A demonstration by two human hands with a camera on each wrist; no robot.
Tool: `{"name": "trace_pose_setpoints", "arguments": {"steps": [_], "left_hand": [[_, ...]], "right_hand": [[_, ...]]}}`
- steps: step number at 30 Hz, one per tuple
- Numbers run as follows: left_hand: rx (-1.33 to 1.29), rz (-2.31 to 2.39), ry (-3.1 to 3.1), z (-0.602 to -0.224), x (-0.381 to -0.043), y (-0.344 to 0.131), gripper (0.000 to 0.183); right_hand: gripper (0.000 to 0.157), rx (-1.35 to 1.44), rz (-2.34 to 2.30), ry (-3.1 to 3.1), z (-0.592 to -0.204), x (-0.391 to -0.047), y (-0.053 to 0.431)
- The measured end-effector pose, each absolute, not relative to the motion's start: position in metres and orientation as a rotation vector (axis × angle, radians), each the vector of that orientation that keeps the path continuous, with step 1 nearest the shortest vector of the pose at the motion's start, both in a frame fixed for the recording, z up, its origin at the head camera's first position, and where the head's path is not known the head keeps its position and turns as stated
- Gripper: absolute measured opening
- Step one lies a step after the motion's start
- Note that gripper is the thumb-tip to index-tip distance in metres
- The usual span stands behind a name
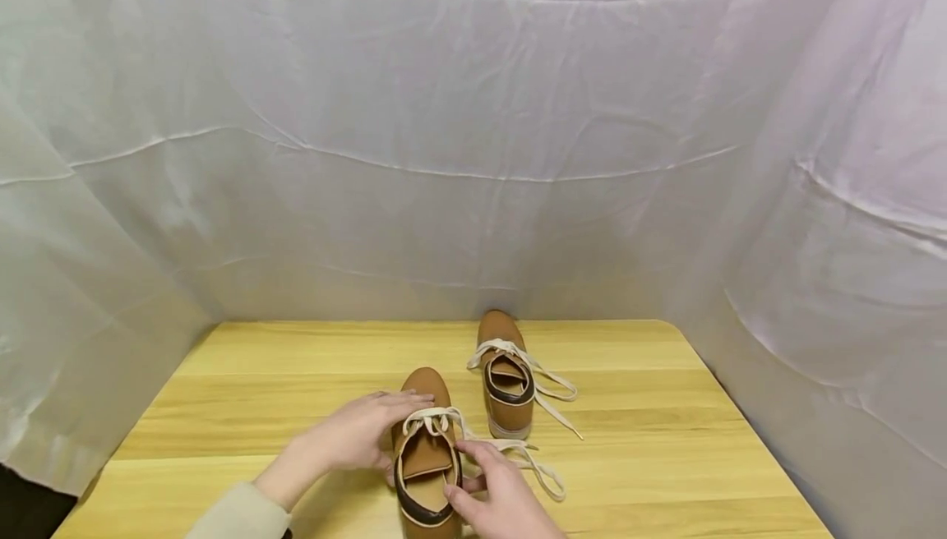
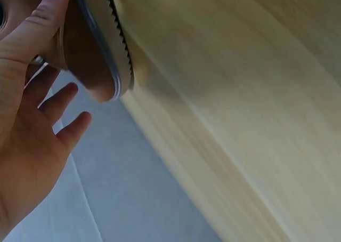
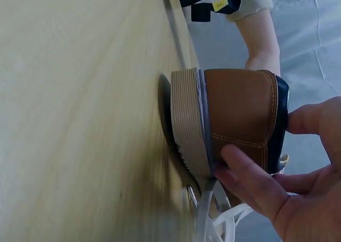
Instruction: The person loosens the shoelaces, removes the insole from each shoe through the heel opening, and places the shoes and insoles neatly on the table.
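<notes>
A brown lace-up shoe (image 1: 425, 458) with a dark collar lies at the table's near side, toe pointing away. My left hand (image 1: 362, 432) holds it from the left, fingers over the front part beside the white laces (image 1: 432, 416) and thumb lower on the side. In the left wrist view, the other fingers of that left hand (image 2: 40, 114) spread off the shoe. My right hand (image 1: 503, 494) grips the shoe's right side near the heel. The right wrist view shows the right hand's thumb (image 3: 306, 119) at the dark collar and its fingertips on the brown side.
A matching brown shoe (image 1: 510, 416) stands farther back, its laces trailing right. Loose white lace ends (image 1: 543, 477) from the near shoe lie to its right. Pale grey cloth (image 1: 473, 227) hangs around the wooden table (image 1: 636, 457).
</notes>
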State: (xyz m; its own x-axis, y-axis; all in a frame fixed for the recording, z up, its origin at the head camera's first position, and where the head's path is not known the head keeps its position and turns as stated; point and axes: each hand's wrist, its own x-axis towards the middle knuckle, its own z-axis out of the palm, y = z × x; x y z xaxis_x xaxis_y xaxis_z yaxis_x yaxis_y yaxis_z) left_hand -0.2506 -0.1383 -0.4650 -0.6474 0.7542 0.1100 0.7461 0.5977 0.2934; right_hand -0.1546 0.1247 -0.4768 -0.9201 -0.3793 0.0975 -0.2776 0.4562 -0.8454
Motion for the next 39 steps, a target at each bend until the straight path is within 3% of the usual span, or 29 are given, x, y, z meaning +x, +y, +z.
{"name": "trace_pose_setpoints", "arguments": {"steps": [20,28,39], "left_hand": [[1.241,0.526,2.908,-0.468,-0.228,-0.141,0.082],[1.204,0.511,2.918,-0.472,-0.208,-0.146,0.072],[1.360,0.557,2.870,-0.467,-0.185,-0.147,0.031]], "right_hand": [[0.058,-0.518,-1.488,2.469,-0.465,-0.171,0.136],[0.053,-0.679,-1.368,2.578,-0.460,-0.180,0.150],[0.046,-0.859,-1.274,2.737,-0.456,-0.199,0.156]]}}
